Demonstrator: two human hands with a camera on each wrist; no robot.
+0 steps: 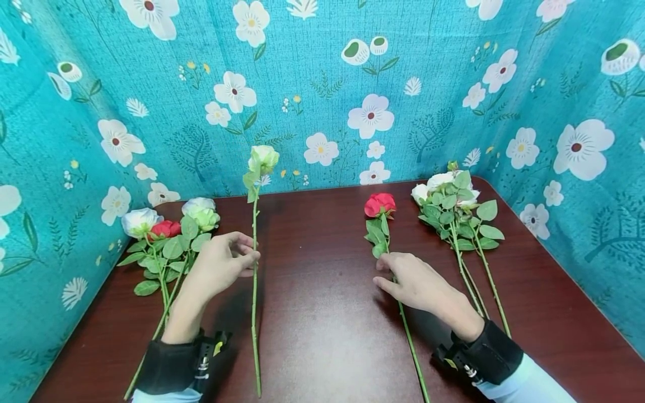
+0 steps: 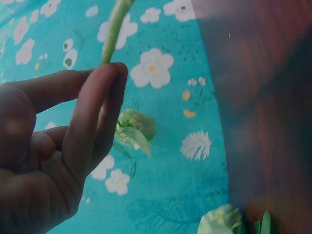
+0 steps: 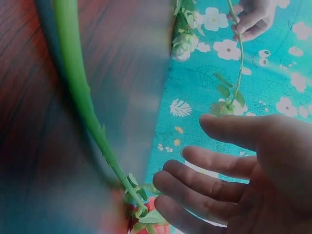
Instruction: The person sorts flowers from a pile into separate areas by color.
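My left hand (image 1: 218,267) pinches the green stem (image 2: 114,36) of an artificial rose with a pale green-white head (image 1: 264,159), between thumb and fingertips. That rose stands upright, its head high against the curtain. On the right, a single red rose (image 1: 380,205) lies on the table, its stem (image 1: 412,350) running toward the front edge. Over this stem hovers my right hand (image 1: 420,282), thumb and fingers spread apart. In the right wrist view, the fingers (image 3: 209,183) are loosely bent with nothing between them, and the red rose's stem (image 3: 80,97) passes beside them.
At the left lies a bunch of roses with white and red heads (image 1: 166,228), its stems crossing under my left forearm. Several white roses (image 1: 440,182) lie at the right back. A blue flowered curtain (image 1: 322,84) rises behind the dark wooden table (image 1: 317,324).
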